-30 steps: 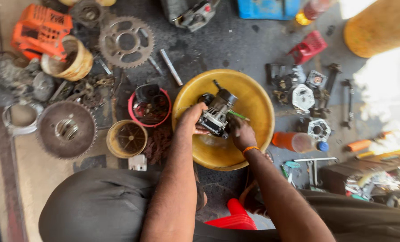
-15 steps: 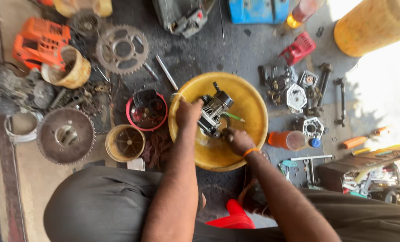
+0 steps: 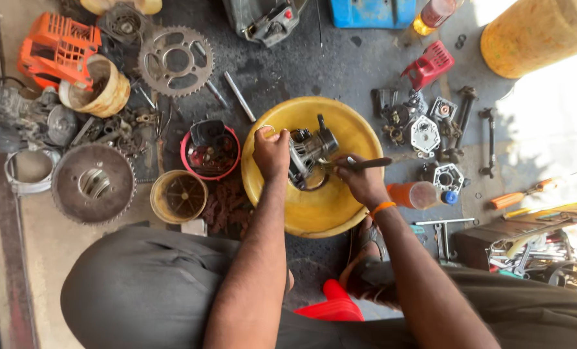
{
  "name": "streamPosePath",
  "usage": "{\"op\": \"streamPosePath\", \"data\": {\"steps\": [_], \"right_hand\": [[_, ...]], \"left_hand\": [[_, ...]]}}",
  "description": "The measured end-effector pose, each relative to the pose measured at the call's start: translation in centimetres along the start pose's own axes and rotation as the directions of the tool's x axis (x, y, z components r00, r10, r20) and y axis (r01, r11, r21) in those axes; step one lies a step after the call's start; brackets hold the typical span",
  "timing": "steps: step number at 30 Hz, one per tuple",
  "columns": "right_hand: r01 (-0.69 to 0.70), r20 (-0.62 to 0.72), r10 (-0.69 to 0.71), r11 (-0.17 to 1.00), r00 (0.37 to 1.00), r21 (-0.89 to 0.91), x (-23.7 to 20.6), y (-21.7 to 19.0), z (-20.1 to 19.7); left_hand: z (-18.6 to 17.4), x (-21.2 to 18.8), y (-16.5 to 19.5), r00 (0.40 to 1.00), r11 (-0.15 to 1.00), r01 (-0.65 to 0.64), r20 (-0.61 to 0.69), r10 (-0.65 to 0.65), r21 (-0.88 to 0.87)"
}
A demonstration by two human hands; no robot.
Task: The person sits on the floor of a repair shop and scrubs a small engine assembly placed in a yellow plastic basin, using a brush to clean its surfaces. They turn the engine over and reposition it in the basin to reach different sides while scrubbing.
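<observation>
A small metal engine part [image 3: 309, 150] stands in a wide yellow basin [image 3: 314, 207] on the oily floor. My left hand [image 3: 271, 154] grips the part's left side and holds it steady. My right hand [image 3: 361, 181] is closed around a dark-handled tool [image 3: 364, 163] whose tip points left into the part. An orange band sits on my right wrist. My knees frame the bottom of the view.
A red bowl of small parts [image 3: 211, 152], a yellow cup [image 3: 178, 196], two sprockets [image 3: 175, 60], a round metal disc [image 3: 93, 183], loose bolts and an orange housing [image 3: 55, 48] lie left. Metal covers [image 3: 425, 132], wrenches, an orange bottle [image 3: 413, 194] and screwdriver lie right.
The view has shifted slightly. My right hand now holds the tool level with its handle showing, and my left hand has slid up along the part's left side.
</observation>
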State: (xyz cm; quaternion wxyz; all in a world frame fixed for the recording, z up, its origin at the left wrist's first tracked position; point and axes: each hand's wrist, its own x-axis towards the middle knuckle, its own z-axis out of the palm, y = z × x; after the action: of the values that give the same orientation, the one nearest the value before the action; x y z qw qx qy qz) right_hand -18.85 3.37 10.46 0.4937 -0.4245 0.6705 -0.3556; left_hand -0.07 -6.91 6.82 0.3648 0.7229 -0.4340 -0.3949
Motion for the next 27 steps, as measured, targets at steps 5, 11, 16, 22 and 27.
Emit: {"op": "streamPosePath", "data": {"steps": [5, 11, 16, 22, 27], "right_hand": [[0.350, 0.071, -0.352, 0.936, 0.933, 0.043, -1.2, -4.2, 2.3], [0.290, 0.052, -0.339, 0.704, 0.939, -0.649, -2.0, -5.6, 3.4], [0.534, 0.136, -0.571, 0.618, 0.809, -0.577, -0.5, -5.6, 3.0], [0.408, 0.091, -0.444, 0.697, 0.891, -0.589, -0.1, -6.6, 3.1], [0.314, 0.045, -0.352, 0.760, 0.935, -0.569, 0.0, -6.9, 3.7]], "left_hand": [[2.2, -0.8, 0.0, 0.996, 0.997, -0.064, -0.057, 0.061, -0.039], [3.2, 0.7, 1.0, 0.998, 0.994, 0.064, 0.012, -0.063, -0.086], [3.0, 1.0, 1.0, 0.992, 0.987, 0.096, 0.094, -0.084, -0.130], [3.3, 1.0, 1.1, 0.992, 0.992, 0.066, 0.111, -0.054, -0.110], [3.5, 1.3, 1.2, 0.986, 0.994, 0.046, 0.167, -0.029, -0.104]]}}
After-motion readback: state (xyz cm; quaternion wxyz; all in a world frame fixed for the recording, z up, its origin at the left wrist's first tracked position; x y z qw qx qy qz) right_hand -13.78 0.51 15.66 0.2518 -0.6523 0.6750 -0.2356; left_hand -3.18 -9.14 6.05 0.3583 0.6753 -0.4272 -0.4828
